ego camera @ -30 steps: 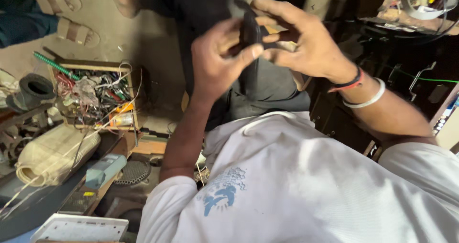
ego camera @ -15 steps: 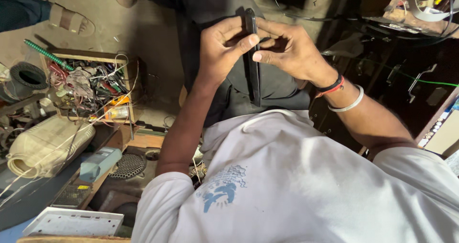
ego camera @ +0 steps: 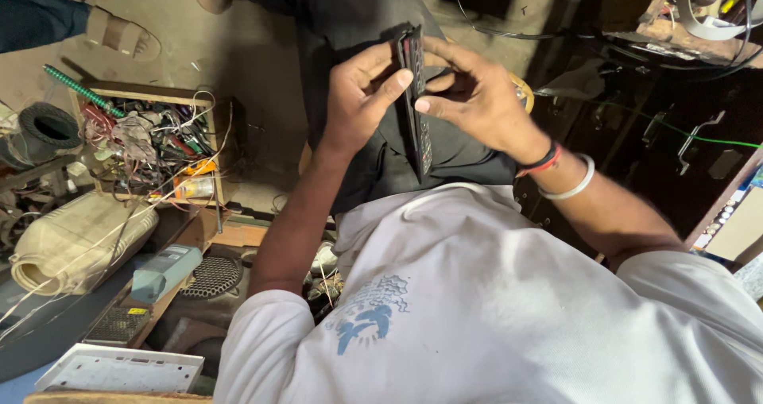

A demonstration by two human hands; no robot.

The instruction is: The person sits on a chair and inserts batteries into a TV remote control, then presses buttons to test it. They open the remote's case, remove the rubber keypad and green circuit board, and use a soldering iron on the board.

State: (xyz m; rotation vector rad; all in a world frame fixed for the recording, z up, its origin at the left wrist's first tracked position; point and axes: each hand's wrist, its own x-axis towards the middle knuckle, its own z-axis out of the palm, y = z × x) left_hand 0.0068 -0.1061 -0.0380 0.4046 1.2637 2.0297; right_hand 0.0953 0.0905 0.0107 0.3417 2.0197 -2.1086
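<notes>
- Two hands are closed on one thin black remote control [ego camera: 416, 102], which is held edge-on and upright above the lap, over dark trousers [ego camera: 358, 23].
- The left hand [ego camera: 362, 94] is wrapped against the remote's left face, the thumb pressed to its edge.
- The right hand [ego camera: 477, 102] is clamped on the remote's right face, fingertips meeting the left thumb; a dark band and a white bangle [ego camera: 574, 183] are worn on its wrist.
- A white shirt [ego camera: 493, 309] is seen below the remote.
- A wooden box of tangled wires [ego camera: 151, 138] is set well left of the remote.
- A sandalled foot [ego camera: 119, 32] is seen far up-left of the remote.
</notes>
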